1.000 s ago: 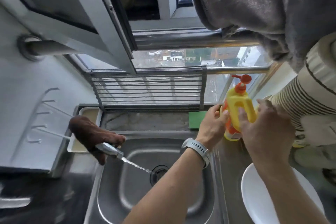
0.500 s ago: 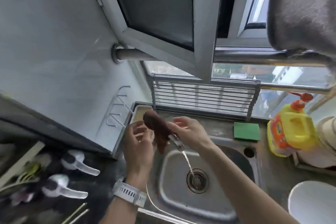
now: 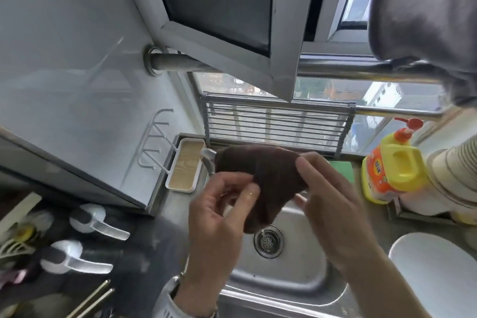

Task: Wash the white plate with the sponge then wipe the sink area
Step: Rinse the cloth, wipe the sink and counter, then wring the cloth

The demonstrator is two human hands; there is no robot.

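From the head camera, both hands work above the steel sink point(image 3: 296, 273), hemmed by the wall on the left and an open window frame point(image 3: 284, 33) overhead. The left hand point(image 3: 219, 217) and the right hand point(image 3: 327, 204) flank a brown cloth point(image 3: 265, 178) draped over the faucet point(image 3: 207, 160); fingers of both curl against it, though an actual grip cannot be told. The white plate point(image 3: 436, 276) lies well right of the right hand. The green sponge point(image 3: 340, 169) sits behind that hand, beside the yellow detergent bottle point(image 3: 392, 165).
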